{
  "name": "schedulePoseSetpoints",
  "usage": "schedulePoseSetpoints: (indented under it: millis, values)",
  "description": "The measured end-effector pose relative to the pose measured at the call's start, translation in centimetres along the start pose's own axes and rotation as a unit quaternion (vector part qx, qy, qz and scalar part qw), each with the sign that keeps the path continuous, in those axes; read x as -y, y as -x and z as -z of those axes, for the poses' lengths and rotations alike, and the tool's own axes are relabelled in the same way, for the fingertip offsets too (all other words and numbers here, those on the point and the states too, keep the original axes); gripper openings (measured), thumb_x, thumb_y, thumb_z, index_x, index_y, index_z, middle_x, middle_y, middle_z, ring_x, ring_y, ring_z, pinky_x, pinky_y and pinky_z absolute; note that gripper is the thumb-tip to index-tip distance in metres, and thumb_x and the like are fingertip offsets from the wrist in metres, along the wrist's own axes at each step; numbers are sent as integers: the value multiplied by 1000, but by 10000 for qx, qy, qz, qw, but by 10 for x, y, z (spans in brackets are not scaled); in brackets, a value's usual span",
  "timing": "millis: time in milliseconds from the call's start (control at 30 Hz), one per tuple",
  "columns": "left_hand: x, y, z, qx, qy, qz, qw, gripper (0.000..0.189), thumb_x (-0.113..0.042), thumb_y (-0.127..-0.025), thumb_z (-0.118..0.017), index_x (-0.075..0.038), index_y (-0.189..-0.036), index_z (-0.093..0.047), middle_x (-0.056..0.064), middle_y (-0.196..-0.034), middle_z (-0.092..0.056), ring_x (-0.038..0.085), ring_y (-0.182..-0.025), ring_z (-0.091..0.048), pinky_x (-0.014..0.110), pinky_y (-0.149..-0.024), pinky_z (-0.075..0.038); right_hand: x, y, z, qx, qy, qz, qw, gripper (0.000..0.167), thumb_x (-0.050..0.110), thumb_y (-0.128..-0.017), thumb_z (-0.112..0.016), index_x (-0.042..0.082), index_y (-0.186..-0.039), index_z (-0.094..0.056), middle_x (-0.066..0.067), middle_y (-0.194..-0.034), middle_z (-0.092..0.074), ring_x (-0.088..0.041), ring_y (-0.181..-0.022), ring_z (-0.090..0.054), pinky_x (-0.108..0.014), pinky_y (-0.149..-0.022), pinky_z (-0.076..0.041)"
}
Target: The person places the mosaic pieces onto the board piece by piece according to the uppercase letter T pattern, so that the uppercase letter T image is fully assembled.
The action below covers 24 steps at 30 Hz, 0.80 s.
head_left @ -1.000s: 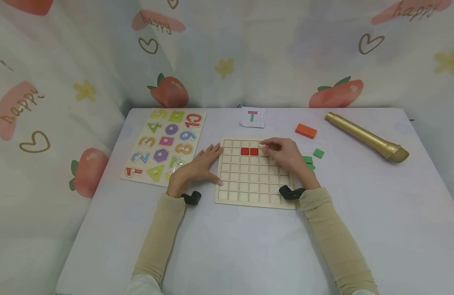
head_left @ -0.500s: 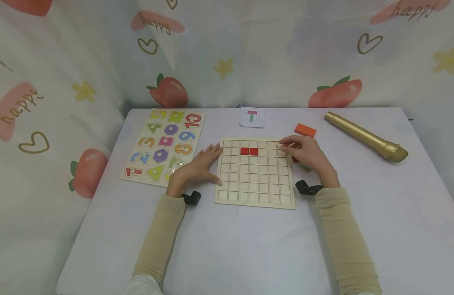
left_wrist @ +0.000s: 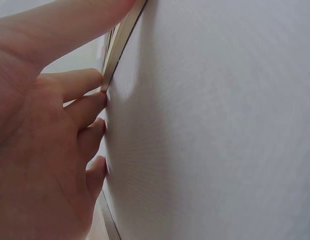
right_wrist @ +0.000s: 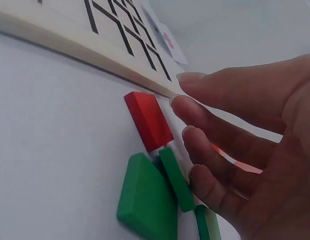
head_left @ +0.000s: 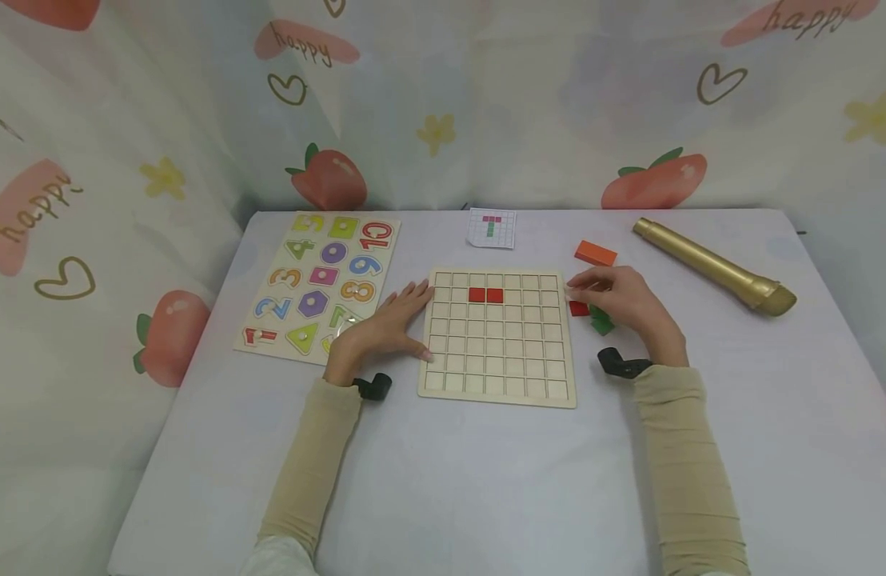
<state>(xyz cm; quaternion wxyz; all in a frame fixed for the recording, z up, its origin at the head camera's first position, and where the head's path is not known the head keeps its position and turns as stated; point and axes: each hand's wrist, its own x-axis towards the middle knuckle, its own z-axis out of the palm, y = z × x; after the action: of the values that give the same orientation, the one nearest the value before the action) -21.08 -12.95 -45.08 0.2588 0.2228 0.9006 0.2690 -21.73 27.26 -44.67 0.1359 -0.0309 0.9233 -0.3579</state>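
Observation:
A wooden grid board [head_left: 495, 350] lies flat on the table, with two red square tiles [head_left: 495, 296] side by side in its second row. My left hand [head_left: 381, 330] spreads along the board's left edge, its thumb and fingertips touching the side. Just past the right edge, my right hand [head_left: 623, 300] hovers with bent fingers and nothing seen between them. Under it lie a loose red tile [right_wrist: 149, 122] beside the board and several green tiles [right_wrist: 147, 197] clustered close by. In the head view this hand partly covers the green tiles.
A card [head_left: 492, 229] with a coloured T on a grid lies behind the board. An orange block [head_left: 596, 254] sits at the back right, near a long gold tube-like object [head_left: 709, 264]. A number-and-shape puzzle board [head_left: 324, 276] lies to the left, partly under the left arm.
My right hand has moved right, from over the grid board's upper right to above the loose tiles, uncovering the board's right columns. The left hand has stayed put.

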Motion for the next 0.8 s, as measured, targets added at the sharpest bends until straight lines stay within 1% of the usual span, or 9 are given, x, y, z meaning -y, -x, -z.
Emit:
schedulePoseSetpoints:
  millis: [100,200,333,467,600,700,800]
  values:
    - [-1,1,0,16,-24,13,10000,119,-36,-79,-89,-12,-166,-12,3,-175,2,21,-161,8,40,-132,7,-4,0,1,81,8,-73,9999,37,32,-99,-69,10,-128,-70,-15,-119,-71,-27,-106,-58,-36,-89,-47]
    - [-1,2,1,28,-48,16,10000,119,-36,-79,-89,-12,-166,-12,3,-175,2,21,-161,8,41,-132,7,-9,0,3,207,13,-45,9998,39,33,-98,-71,8,-128,-70,-15,-118,-71,-26,-107,-59,-34,-91,-47]
    - [-2,2,2,40,-31,5,10000,119,-36,-79,-89,-13,-166,-12,3,-175,2,21,-161,8,40,-132,8,-12,2,7,426,31,32,9991,39,31,-96,-74,7,-126,-70,-12,-112,-69,-23,-101,-58,-26,-84,-48]
    - [-1,1,1,21,9,-3,10000,119,-36,-79,-89,-13,-166,-13,3,-175,1,21,-161,8,40,-132,7,-14,3,9,565,-54,67,9984,34,22,-95,-74,7,-125,-71,-11,-108,-67,-21,-97,-56,-20,-77,-47]
    - [0,0,0,3,16,-11,10000,119,-35,-78,-90,-13,-166,-13,3,-175,1,21,-161,7,40,-132,7,-15,3,9,630,-98,57,9979,32,17,-94,-74,6,-124,-71,-10,-109,-66,-20,-96,-56,-19,-76,-48]
    - [1,0,0,-2,20,-26,10000,119,-35,-78,-90,-13,-166,-14,3,-175,1,21,-161,7,41,-132,7,-14,3,8,631,27,104,9979,33,18,-92,-76,7,-123,-72,-9,-108,-67,-20,-95,-56,-19,-76,-47]
    - [1,-1,0,-13,19,-32,10000,119,-35,-78,-90,-12,-166,-14,3,-175,0,21,-161,7,41,-132,7,-13,2,7,590,176,166,9980,33,18,-91,-78,6,-121,-73,-9,-104,-67,-21,-94,-55,-22,-76,-46]
